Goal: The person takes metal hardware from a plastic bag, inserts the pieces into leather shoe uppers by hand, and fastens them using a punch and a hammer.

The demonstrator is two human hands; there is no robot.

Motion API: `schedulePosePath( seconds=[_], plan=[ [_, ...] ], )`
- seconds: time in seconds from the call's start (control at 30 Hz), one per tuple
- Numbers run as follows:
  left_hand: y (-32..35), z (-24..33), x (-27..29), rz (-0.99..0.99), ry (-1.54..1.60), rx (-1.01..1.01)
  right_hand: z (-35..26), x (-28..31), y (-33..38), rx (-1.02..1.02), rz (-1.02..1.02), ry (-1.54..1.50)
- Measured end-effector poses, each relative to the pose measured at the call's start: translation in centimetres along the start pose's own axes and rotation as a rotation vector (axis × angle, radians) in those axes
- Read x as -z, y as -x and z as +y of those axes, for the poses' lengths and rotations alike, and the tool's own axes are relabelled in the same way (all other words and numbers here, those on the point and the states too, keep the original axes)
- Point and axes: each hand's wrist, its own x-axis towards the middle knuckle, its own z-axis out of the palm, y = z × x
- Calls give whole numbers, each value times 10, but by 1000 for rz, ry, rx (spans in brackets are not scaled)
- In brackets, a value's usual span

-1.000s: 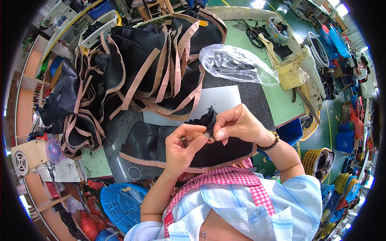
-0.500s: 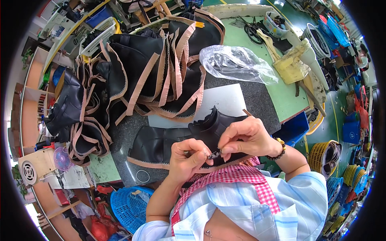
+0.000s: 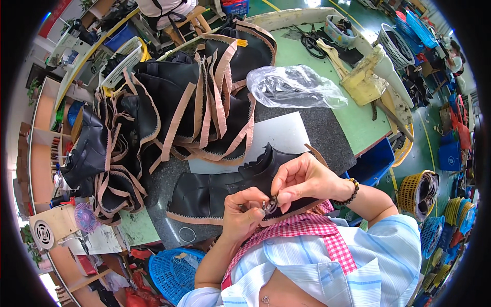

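As left hand (image 3: 244, 209) and right hand (image 3: 300, 180) meet | small metal piece (image 3: 271, 206): dark-silver, shiny, curved | grip: both clamped on it

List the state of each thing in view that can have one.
Left hand: fingers closed on a small shiny piece
Right hand: fingers closed on the same piece
Black boot upper: laid out, tan-edged
Stacked boot uppers: heaped, overlapping
Clear plastic bag: crumpled, lying down
White sheet: flat, partly covered
Scissors: lying down; open or shut unclear
Purple fan: upright; spinning or not unclear
Blue mesh basket: open-topped
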Motion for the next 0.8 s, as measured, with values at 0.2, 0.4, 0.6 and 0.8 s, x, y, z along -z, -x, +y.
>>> schedulePosePath(
  seconds=[0.2, 0.4, 0.6, 0.8],
  plan=[
    [-4, 0, 3, 91, -91, -142, -1, -7, -3, 5, -34, 126],
    [-14, 17, -6, 181, -236, 9, -15, 12, -3, 159, 62, 423],
    [3, 11, 4, 206, -385, -76, 5, 119, -22, 591, 471, 1446],
    [36, -5, 30, 429, -216, -76, -10, 125, 38, 649, 903, 1260]
  ],
)
